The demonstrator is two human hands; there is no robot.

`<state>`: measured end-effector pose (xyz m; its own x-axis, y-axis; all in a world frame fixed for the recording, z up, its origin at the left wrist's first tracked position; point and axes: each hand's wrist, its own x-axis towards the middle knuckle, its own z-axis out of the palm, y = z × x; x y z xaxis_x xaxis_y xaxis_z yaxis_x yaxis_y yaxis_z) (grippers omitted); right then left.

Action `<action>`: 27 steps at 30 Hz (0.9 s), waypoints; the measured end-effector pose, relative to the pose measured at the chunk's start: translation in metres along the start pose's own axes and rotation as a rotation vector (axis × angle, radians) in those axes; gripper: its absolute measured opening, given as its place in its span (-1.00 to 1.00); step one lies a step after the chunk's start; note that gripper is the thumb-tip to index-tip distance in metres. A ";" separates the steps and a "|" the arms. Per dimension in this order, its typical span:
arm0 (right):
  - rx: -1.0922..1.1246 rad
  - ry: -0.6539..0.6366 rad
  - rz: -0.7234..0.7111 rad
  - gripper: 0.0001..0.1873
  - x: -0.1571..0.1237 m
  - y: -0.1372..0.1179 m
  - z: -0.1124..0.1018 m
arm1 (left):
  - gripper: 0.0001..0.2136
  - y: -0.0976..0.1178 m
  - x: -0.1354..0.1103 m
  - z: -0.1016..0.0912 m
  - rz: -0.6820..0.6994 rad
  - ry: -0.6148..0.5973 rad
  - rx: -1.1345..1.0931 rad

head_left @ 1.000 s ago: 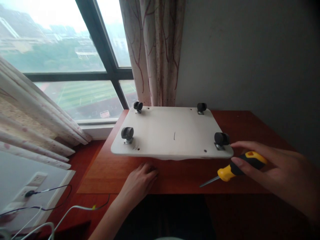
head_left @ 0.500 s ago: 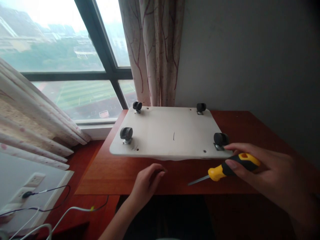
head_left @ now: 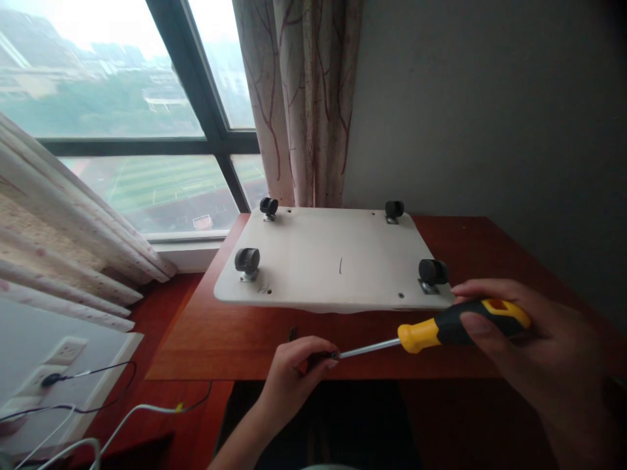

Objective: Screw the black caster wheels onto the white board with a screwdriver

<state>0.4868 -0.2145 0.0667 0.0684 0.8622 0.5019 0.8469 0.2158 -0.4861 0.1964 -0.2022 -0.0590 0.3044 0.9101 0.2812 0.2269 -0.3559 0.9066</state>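
Left hand (head_left: 296,369) pinches what seems a screw (head_left: 334,356); right hand (head_left: 543,343) holds a screwdriver (head_left: 431,331) to it

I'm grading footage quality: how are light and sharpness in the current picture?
Head view: the dark-framed glass window glares white near the top; the plain grey wall darkens rightward; the small dark piece in the left hand is too indistinct to identify.

Left hand (head_left: 297,371) pinching, fingers (head_left: 313,346) curled; right hand (head_left: 531,336) gripping, thumb (head_left: 480,325) pointing left; 2 hands apart.
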 end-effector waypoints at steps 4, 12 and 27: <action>0.008 -0.003 -0.009 -0.72 0.000 0.000 0.001 | -0.93 0.002 -0.001 0.001 0.002 -0.015 0.004; 0.011 -0.027 -0.050 -0.70 0.001 -0.002 0.002 | -0.94 0.007 0.001 0.002 0.005 -0.066 0.017; -0.010 -0.151 -0.402 -0.53 0.047 -0.008 -0.036 | -0.91 0.034 0.050 0.007 0.123 -0.227 0.058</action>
<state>0.5024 -0.1921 0.1196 -0.3455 0.7677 0.5397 0.7952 0.5449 -0.2659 0.2261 -0.1699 -0.0163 0.5308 0.7910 0.3041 0.2260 -0.4780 0.8488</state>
